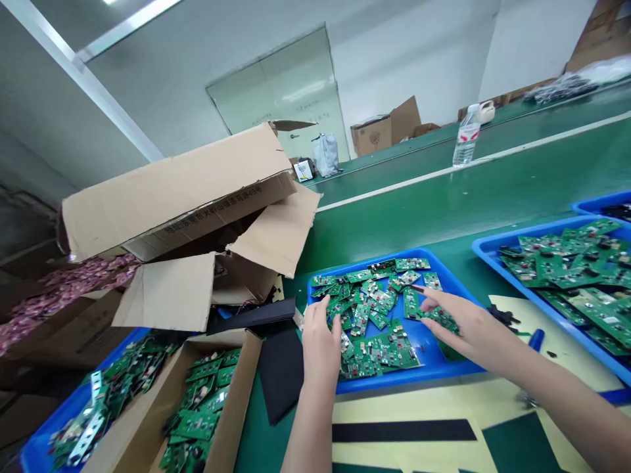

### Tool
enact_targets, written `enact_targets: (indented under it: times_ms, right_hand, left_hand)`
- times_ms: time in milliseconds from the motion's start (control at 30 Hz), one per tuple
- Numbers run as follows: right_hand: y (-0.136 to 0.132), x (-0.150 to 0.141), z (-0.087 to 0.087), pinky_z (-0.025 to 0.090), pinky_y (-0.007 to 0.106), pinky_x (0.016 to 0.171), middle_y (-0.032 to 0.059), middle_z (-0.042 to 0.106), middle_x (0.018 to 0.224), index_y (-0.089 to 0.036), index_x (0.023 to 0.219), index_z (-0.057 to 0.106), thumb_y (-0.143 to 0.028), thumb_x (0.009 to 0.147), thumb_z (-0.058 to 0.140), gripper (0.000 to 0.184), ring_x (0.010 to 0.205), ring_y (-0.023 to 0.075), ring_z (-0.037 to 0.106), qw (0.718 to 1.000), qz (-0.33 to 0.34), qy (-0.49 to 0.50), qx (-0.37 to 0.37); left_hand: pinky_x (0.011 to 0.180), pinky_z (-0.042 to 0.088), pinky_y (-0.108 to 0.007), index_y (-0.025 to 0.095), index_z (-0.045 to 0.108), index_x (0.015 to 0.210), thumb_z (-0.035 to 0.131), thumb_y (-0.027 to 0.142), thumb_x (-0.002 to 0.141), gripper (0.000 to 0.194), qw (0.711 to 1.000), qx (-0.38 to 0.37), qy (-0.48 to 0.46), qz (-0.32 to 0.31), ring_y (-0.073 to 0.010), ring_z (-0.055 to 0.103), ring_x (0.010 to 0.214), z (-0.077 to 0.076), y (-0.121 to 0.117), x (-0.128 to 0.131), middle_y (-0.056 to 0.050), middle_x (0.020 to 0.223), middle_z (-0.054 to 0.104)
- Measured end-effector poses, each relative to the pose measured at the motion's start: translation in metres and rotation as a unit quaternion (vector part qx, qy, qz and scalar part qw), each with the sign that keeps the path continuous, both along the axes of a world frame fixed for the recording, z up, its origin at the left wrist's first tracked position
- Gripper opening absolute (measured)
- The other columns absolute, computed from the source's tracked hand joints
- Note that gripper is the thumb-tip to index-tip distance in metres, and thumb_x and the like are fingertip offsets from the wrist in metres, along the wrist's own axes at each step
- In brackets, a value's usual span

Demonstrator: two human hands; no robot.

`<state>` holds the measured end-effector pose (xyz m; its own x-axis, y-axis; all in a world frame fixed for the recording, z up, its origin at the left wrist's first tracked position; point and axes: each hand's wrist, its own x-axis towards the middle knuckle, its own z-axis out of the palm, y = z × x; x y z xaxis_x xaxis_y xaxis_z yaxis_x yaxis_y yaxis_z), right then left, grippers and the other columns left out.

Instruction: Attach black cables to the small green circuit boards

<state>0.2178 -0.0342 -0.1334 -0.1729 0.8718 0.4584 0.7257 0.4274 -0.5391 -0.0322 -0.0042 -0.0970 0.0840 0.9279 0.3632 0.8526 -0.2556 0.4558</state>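
Both hands are in the middle blue tray (409,384), over a loose heap of green circuit boards (379,335). The left hand (320,348) is at the tray's near edge, upright, fingers against the side of the heap. The right hand (473,328) comes in from the right, fingers spread, with the fingertips (426,293) over the boards and the outer fingers touching them. Grip: open on both, no board clearly pinched.

The boards are small and crowded with components. They lie overlapped at all angles, mostly inside the tray.

Around that, on the green table (419,230): a right-hand blue tray (542,226) with a fuller layer of boards, and a black foam sheet (280,374) just left of the left hand. Lower left, an open cardboard box (241,387) holds more boards, beside a blue tray (42,440) also loaded with boards. Above those sits a torn carton (167,197) with its flaps up. A water bottle (466,138) stands farther along the table.
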Motion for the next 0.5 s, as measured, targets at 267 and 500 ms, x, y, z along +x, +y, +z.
enact_targets:
  times_ms: [267, 500]
  right_hand:
    - [-0.002, -0.003, -0.001, 0.053, 0.045, 0.080, 0.0086, 0.065, 0.091, -0.018, 0.132, 0.027, -0.032, 0.091, 0.039, 0.045, 0.087, 0.0254, 0.065, 0.999, -0.004, 0.038, 0.011]
    - [-0.003, -0.018, 0.005, 0.055, 0.043, 0.080, 0.0099, 0.065, 0.096, -0.020, 0.134, 0.022, -0.034, 0.089, 0.044, 0.052, 0.090, 0.0235, 0.065, 0.975, 0.036, 0.199, -0.093]
  left_hand:
    - [0.084, 0.051, -0.034, 0.019, 0.056, 0.116, 0.052, 0.018, 0.086, 0.030, 0.993, 0.052, -0.093, -0.054, -0.0210, 0.059, 0.097, 0.008, -0.008, -0.001, -0.010, 0.104, 0.059]
    - [0.077, 0.053, -0.029, 0.024, 0.058, 0.112, 0.058, 0.016, 0.081, 0.032, 0.950, -0.035, -0.241, -0.197, -0.0183, 0.059, 0.092, 0.004, -0.022, 0.023, -0.006, 0.101, 0.058]
